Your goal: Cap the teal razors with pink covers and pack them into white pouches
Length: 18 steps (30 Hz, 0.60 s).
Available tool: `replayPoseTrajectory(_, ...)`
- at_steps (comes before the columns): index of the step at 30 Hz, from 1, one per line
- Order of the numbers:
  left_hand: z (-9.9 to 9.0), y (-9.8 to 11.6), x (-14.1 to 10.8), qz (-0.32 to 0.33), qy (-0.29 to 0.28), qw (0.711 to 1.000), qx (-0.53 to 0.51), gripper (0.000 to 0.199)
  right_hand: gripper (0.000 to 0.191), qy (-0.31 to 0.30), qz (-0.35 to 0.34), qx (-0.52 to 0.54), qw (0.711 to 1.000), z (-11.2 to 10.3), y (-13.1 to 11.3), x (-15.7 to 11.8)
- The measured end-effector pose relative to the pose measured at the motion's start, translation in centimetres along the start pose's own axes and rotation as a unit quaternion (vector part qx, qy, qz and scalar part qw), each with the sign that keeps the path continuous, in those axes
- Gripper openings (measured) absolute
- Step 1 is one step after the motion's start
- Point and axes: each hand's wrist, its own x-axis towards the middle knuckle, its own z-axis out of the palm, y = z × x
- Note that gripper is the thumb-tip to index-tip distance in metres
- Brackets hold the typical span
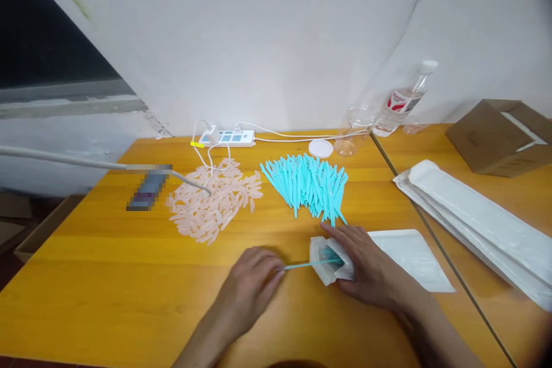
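My left hand (pixel 252 279) pinches the near end of a thin turquoise stick (pixel 297 265), whose other end reaches into the mouth of a whitish bag (pixel 319 259). Wrapped round the bag's right side, my right hand (pixel 364 264) holds it with the opening facing left. More turquoise pieces show inside the bag. Behind it lies a spread pile of turquoise sticks (pixel 302 181). To the left is a heap of pale pink pieces (pixel 215 201). A flat white packet (pixel 414 259) rests on the table partly behind my right forearm.
A power strip (pixel 237 138) with white cables stands by the wall. At the back are a round white lid (pixel 320 148), a clear jar (pixel 346 144) and a water bottle (pixel 399 104). White bags (pixel 474 224) and a cardboard box (pixel 487 141) are at right, a blurred phone-like object (pixel 150 188) at left.
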Motion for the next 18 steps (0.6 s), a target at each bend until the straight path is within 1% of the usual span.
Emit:
replayPoseTrajectory(1, 1.1, 0.7, 1.0, 0.021, 0.006, 1.0, 0.001, 0.012, 0.1, 0.004, -0.002, 0.002, 1.0, 0.0, -0.3, 0.2)
replayPoseTrajectory(3, 3.1, 2.0, 2.5, 0.056, 0.036, 0.997, -0.04, 0.018, 0.099, 0.018, -0.007, 0.004, 1.0, -0.1, -1.0, 0.5)
replayPoseTrajectory(4, 3.9, 2.4, 2.8, 0.043, 0.066, 0.995, -0.068, 0.021, 0.099, 0.026, -0.006, 0.004, 1.0, -0.1, -1.4, 0.6)
replayPoseTrajectory(5, 4.5, 2.7, 2.7, 0.012, 0.101, 0.99, -0.098, 0.025, 0.099, 0.03, -0.003, 0.007, 1.0, -0.1, -1.7, 0.7)
replayPoseTrajectory(7, 4.9, 2.5, 1.9, -0.092, 0.156, 0.969, -0.166, 0.028, 0.101, 0.029, 0.008, 0.017, 0.999, 0.0, -2.2, 0.9)
replayPoseTrajectory(9, 4.9, 1.7, 0.7, -0.187, 0.158, 0.94, -0.237, 0.031, 0.103, 0.024, 0.013, 0.03, 0.999, 0.0, -2.5, 1.0)
replayPoseTrajectory(10, 4.8, 1.4, 0.1, -0.216, 0.143, 0.929, -0.264, 0.035, 0.104, 0.022, 0.011, 0.035, 0.999, 0.0, -2.7, 1.1)
replayPoseTrajectory(11, 4.6, 1.0, -0.5, -0.231, 0.125, 0.923, -0.28, 0.041, 0.104, 0.023, 0.009, 0.04, 0.999, 0.0, -2.8, 1.2)
replayPoseTrajectory(12, 4.5, 0.8, -0.9, -0.234, 0.111, 0.924, -0.283, 0.046, 0.104, 0.023, 0.009, 0.044, 0.999, 0.1, -2.9, 1.3)
replayPoseTrajectory(13, 4.4, 0.6, -1.2, -0.227, 0.099, 0.929, -0.275, 0.046, 0.105, 0.024, 0.008, 0.049, 0.998, 0.1, -3.0, 1.3)
replayPoseTrajectory(14, 4.4, 0.5, -1.4, -0.214, 0.09, 0.937, -0.262, 0.041, 0.105, 0.024, 0.008, 0.053, 0.998, 0.2, -3.1, 1.4)
replayPoseTrajectory(16, 4.2, 0.6, -1.3, -0.178, 0.086, 0.953, -0.228, 0.023, 0.105, 0.022, 0.006, 0.059, 0.998, 0.3, -3.2, 1.5)
replayPoseTrajectory(17, 4.1, 0.8, -1.1, -0.157, 0.09, 0.961, -0.21, 0.017, 0.106, 0.019, 0.003, 0.06, 0.998, 0.5, -3.3, 1.5)
replayPoseTrajectory(18, 4.0, 1.1, -0.7, -0.132, 0.095, 0.968, -0.192, 0.016, 0.106, 0.016, 0.0, 0.063, 0.998, 0.6, -3.4, 1.6)
